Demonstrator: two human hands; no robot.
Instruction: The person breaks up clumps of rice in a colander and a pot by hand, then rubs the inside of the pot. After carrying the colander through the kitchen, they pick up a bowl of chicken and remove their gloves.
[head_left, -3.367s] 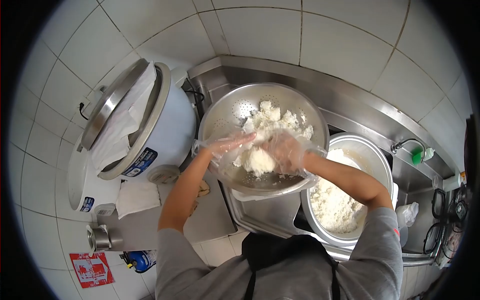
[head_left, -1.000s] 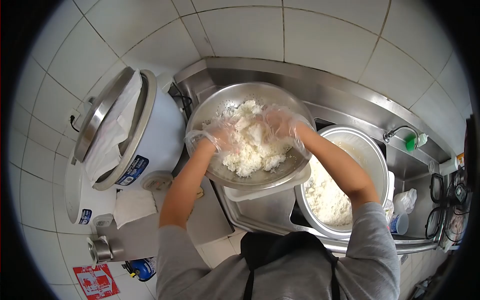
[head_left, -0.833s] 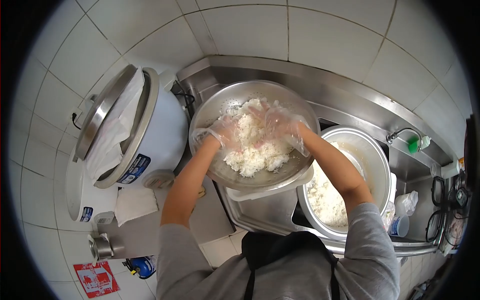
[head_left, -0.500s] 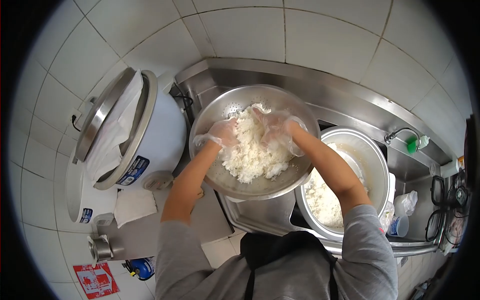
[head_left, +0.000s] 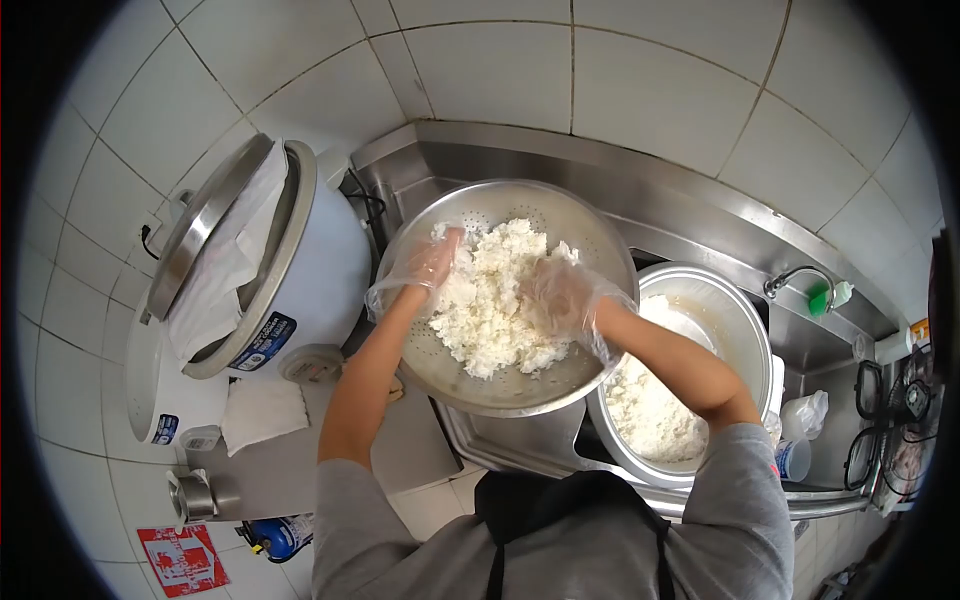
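A mound of white rice (head_left: 497, 300) lies in a perforated metal bowl (head_left: 455, 385). My left hand (head_left: 434, 262), in a loose clear plastic glove, is at the mound's upper left, its fingers curled together against rice. My right hand (head_left: 560, 296), gloved the same way, presses into the right side of the mound. Rice and blurred plastic hide its fingertips. More rice (head_left: 655, 415) lies in a round metal pot (head_left: 755, 345) to the right, partly beneath my right forearm.
A large rice cooker (head_left: 325, 255) with a tilted lid and white cloth (head_left: 225, 275) stands left. Behind the bowl runs the raised steel back edge (head_left: 640, 190). A faucet (head_left: 795, 275), green bottle (head_left: 825, 298) and plastic cup (head_left: 793, 460) are at right.
Both hands have shifted slightly, the left up and leftward, the right a little down. The bowl has tilted or slid slightly toward me, and the rice mound has changed shape.
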